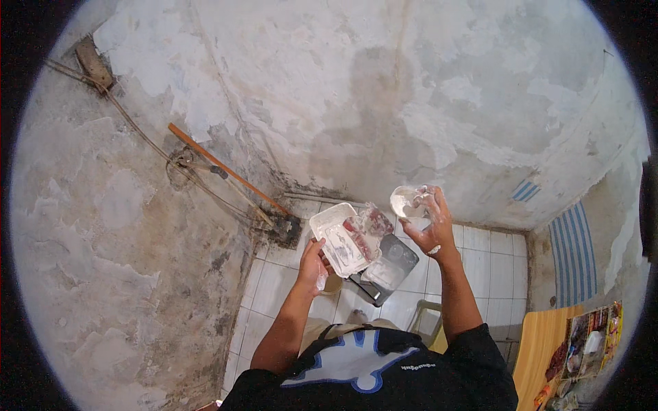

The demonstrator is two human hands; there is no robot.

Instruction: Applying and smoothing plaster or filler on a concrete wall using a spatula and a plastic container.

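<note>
In front of my body, my left hand (314, 268) grips the near left edge of a white rectangular plastic tub (339, 241). White paste is smeared across the tub's inside. My right hand (435, 226), raised further right, has its fingers curled round a pale round piece (409, 202) that is also coated in white paste. Whether that piece is a lid or a shallow bowl I cannot tell. White paste sticks to both hands. The tub and the round piece are apart, both short of the wall.
Beyond stands a patchy plastered wall (439, 123). A red-and-white crumpled thing (375, 222) and a dark grey object (401, 255) show beside the tub, above the tiled floor (274, 284). An orange-brown stick (226, 168) leans at left. A wooden table (541, 349) stands at right.
</note>
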